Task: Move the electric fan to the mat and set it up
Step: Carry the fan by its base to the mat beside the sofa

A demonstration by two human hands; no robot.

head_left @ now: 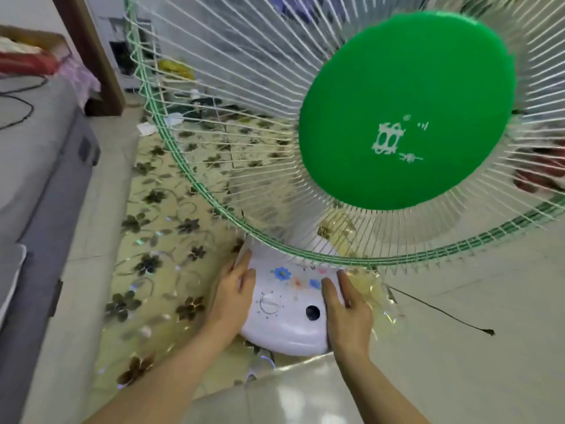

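Note:
The electric fan has a white wire cage with a green rim and a big green centre disc (406, 114); the cage fills the upper right. Its white base (287, 313), with flower prints, a dial and a black hole, rests on the shiny floral mat (159, 240). My left hand (234, 296) presses flat against the base's left side. My right hand (347, 310) holds the base's right side, fingers pointing forward. The fan's black cord with its plug (489, 332) trails over the tiled floor to the right.
A grey bed or bench (36, 185) runs along the left with cables on it. A brown wooden post (91, 53) stands at the back left. Small items and clutter (177, 68) lie at the mat's far end. Pale floor tiles (458, 377) spread right and near me.

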